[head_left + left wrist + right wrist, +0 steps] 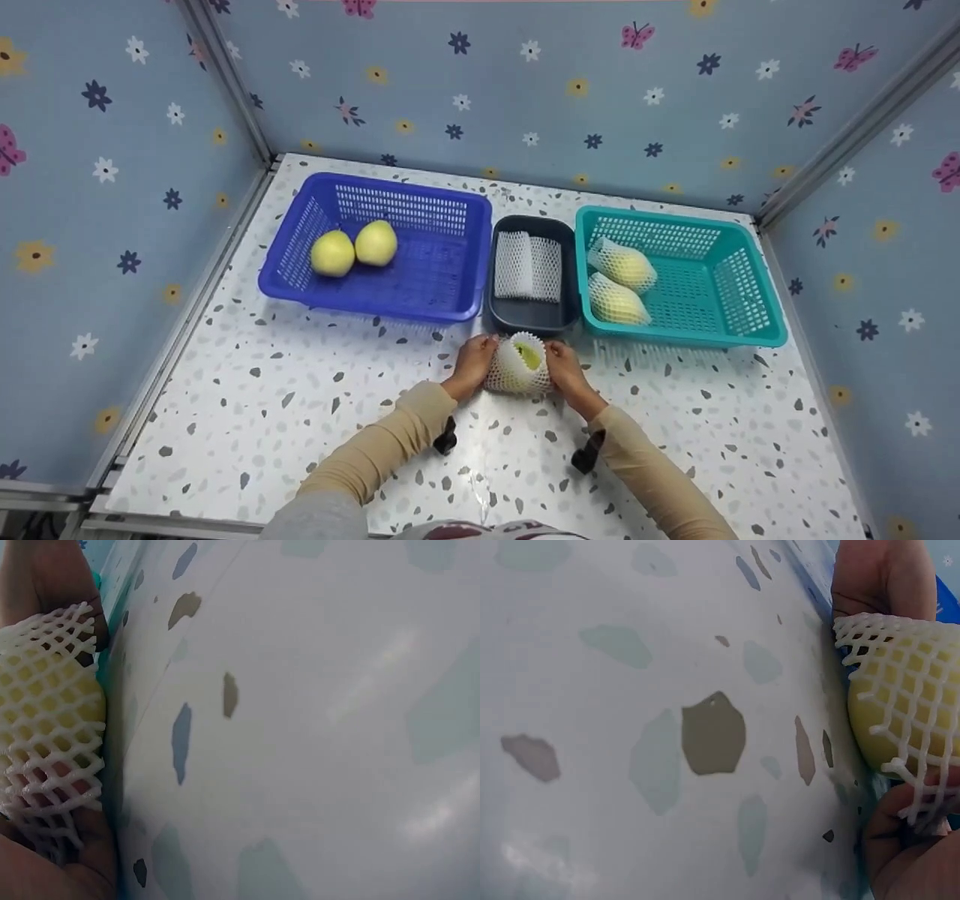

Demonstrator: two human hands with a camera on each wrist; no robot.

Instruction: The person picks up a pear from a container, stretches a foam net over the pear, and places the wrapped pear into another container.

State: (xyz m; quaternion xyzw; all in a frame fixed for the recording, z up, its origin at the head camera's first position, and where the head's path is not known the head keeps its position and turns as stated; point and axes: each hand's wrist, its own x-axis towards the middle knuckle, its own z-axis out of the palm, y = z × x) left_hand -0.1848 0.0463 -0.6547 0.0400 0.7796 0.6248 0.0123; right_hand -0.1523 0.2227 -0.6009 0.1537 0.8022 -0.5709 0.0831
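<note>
A yellow-green fruit (529,355) in a white foam net (517,375) is between the two hands, in front of the dark tray. My left hand (474,363) pinches the net's left side and my right hand (566,369) pinches its right side. Through the net's top opening part of the fruit shows. In the left wrist view the net (49,735) wraps the fruit, with fingers curled at its edge. The right wrist view shows bare fruit (866,720) below the net's ragged edge, and curled fingers hold the mesh.
A blue basket (375,304) at the left holds two bare fruits (332,253). The dark tray (532,316) in the middle holds folded foam nets (514,266). In the teal basket (682,334) at the right lie two netted fruits (619,300). Patterned panels enclose the speckled table (337,390).
</note>
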